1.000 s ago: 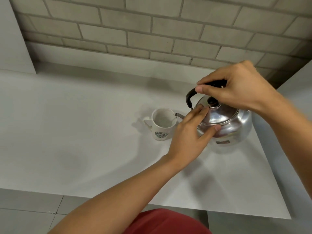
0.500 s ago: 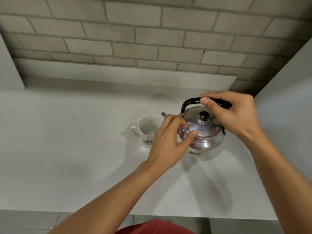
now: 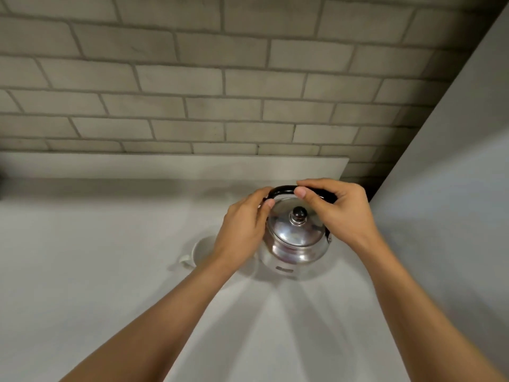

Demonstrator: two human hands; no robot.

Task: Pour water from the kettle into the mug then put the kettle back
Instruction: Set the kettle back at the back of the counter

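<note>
A shiny steel kettle (image 3: 294,244) with a black knob on its lid and a black arched handle stands on the white counter (image 3: 96,271). My right hand (image 3: 341,210) is closed over the top of that handle. My left hand (image 3: 242,230) rests against the kettle's left side, its fingertips touching the handle's left end, and it hides the spout. Just left of the kettle sits a white mug (image 3: 199,250); only its rim and handle show behind my left wrist.
A grey brick wall (image 3: 220,92) with a low white ledge (image 3: 176,165) runs behind the counter. A white side panel (image 3: 454,175) rises close on the kettle's right. The counter stretches out to the left and toward me.
The view has tilted up and the kettle now sits lower in the frame. My left hand slid from the lid's front up to the kettle's left side. My right hand stayed on the handle.
</note>
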